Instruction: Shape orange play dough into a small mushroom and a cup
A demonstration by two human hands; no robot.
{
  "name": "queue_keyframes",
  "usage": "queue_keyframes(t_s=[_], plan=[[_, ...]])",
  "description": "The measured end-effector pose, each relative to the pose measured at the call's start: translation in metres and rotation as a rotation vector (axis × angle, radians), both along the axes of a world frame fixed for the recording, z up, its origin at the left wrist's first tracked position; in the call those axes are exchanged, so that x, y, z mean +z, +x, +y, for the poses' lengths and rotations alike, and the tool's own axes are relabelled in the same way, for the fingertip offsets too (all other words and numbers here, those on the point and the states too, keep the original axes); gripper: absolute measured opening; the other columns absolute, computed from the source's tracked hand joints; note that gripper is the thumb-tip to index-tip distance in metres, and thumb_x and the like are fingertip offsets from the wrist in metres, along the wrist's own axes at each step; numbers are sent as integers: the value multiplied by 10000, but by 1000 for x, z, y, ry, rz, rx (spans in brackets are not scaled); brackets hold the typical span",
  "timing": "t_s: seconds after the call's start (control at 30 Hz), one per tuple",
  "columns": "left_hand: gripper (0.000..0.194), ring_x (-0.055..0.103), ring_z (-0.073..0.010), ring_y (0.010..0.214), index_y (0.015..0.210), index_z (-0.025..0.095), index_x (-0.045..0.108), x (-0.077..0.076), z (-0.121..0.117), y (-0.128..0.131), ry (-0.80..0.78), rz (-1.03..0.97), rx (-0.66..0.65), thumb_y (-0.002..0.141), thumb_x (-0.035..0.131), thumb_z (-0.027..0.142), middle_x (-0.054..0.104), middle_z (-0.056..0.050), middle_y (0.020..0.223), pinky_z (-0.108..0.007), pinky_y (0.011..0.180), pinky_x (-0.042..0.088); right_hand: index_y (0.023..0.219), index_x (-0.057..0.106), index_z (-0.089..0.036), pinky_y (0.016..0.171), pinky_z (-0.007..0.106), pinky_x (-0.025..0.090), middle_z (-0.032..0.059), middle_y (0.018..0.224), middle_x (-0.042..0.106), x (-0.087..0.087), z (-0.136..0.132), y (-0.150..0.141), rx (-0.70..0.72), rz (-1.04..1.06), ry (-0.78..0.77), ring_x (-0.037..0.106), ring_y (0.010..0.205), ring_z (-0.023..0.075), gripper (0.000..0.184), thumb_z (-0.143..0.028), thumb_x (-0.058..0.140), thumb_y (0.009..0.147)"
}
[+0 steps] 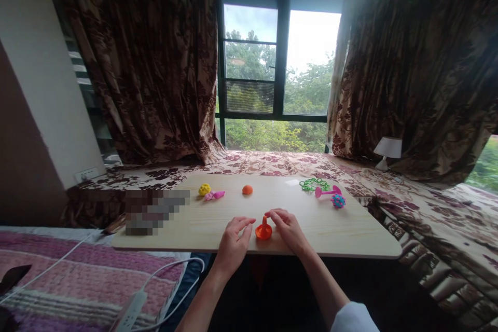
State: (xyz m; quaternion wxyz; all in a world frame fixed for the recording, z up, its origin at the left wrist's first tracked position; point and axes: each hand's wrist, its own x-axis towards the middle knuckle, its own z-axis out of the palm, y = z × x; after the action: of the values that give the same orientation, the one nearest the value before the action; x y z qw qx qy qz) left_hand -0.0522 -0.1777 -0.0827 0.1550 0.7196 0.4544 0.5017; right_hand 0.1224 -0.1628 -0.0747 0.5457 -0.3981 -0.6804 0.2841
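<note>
Orange top (263,230) upright at tabletop (350,233) near edge, betw both hands. R hand (286,225) fingers pinch its stem tip, keeping it standing; L hand (233,241) loose, fingers spread, empty, just beside base. Other toys well apart at far side

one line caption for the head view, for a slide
Right hand pinches an orange toy's stem on a wooden table; left hand rests beside it.
</note>
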Motion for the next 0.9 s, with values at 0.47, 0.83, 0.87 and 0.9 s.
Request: queue_keyframes(t_s=[0.47, 0.83, 0.87, 0.9], plan=[[294, 540, -194, 903, 1003, 207, 647, -7, -10, 23, 61, 169, 174, 810, 426, 213, 601, -60, 950, -358, 837, 428, 670, 657, -212, 852, 313, 396, 24, 782, 610, -3, -15, -1, -128, -126, 207, 507, 891, 176, 274, -18, 464, 686], [309, 534, -194, 914, 1023, 236, 630, -6, -11, 26, 71, 214, 162, 809, 412, 189, 589, -50, 952, -361, 839, 418, 653, 603, -212, 824, 306, 397, 11, 776, 603, -5, -10, -2, -106, -184, 192, 494, 870, 168, 253, -28, 434, 693], [311, 533, -192, 925, 1035, 220, 625, -7, -9, 23, 70, 198, 158, 814, 407, 194, 586, -55, 966, -357, 849, 418, 655, 602, -211, 821, 306, 398, 11, 777, 602, -6, -9, -2, -118, -172, 185, 495, 870, 167, 259, -27, 423, 692], [314, 532, -189, 936, 1046, 201, 618, -8, -7, 19, 69, 180, 158, 817, 404, 199, 583, -62, 980, -351, 860, 417, 658, 600, -210, 813, 305, 401, 12, 779, 602, -8, -8, -1, -133, -160, 174, 496, 870, 167, 266, -25, 411, 689]])
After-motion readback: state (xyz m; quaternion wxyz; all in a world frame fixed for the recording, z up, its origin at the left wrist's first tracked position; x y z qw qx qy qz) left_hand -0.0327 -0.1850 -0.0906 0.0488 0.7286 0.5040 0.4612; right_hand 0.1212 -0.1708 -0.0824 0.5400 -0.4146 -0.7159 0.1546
